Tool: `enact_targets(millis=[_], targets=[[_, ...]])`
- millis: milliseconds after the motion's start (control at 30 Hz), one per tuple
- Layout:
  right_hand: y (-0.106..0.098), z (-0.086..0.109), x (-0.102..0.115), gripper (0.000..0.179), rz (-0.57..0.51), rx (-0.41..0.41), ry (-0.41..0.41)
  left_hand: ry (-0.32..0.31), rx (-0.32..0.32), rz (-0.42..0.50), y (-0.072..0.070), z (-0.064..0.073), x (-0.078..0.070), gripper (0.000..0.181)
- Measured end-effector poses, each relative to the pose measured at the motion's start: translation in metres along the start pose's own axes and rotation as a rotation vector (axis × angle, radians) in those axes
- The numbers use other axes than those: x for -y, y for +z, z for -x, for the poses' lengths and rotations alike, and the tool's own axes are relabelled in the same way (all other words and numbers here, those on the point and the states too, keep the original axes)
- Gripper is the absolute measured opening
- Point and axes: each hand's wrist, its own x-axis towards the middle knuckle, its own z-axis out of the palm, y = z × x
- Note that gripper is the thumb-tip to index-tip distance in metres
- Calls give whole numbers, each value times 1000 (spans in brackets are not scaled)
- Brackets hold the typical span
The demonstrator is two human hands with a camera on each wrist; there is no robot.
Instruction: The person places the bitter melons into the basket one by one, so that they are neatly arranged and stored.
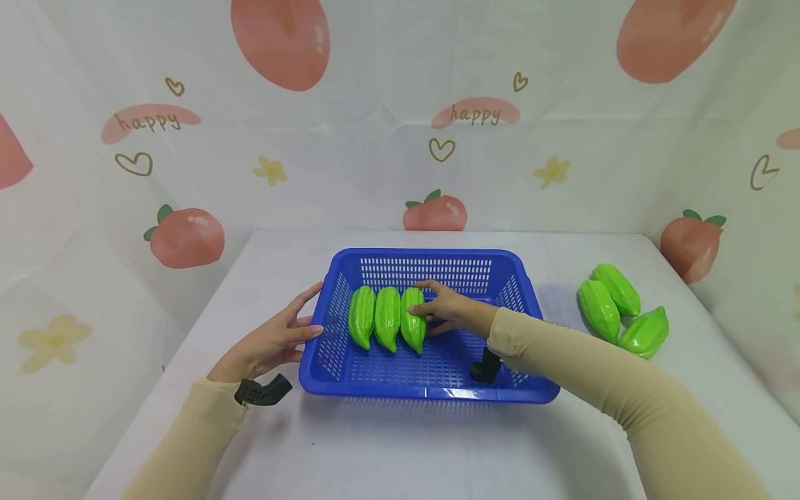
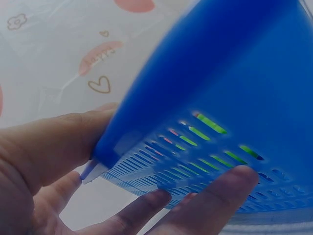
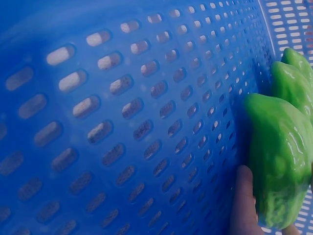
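Note:
A blue plastic basket [image 1: 387, 393] with slotted walls stands on the table. Three shiny green bitter melons lie side by side in its left half: a left one [image 1: 361, 318], a middle one [image 1: 387, 316] and a right one [image 1: 414, 333]. My right hand [image 1: 453, 309] reaches over the basket and holds the right bitter melon [image 3: 279, 156] between thumb and fingers. At the basket's left side my left hand [image 1: 275, 340] grips the rim. In the left wrist view, the fingers [image 2: 210, 200] of that hand lie against the outside of the slotted wall.
Right of the basket, three more bitter melons [image 1: 600, 311] lie close together on the white-covered table [image 1: 275, 278]. A printed cloth [image 1: 362, 153] hangs behind and at the sides. Black wrist mounts [image 1: 262, 392] sit on both sleeves.

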Motion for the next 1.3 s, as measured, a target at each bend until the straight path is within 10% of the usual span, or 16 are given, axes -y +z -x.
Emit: enact_targets(millis=[1300], targets=[[-10,7,5,67,38,-13,-38,2,1,-22,-2,1,0,86]])
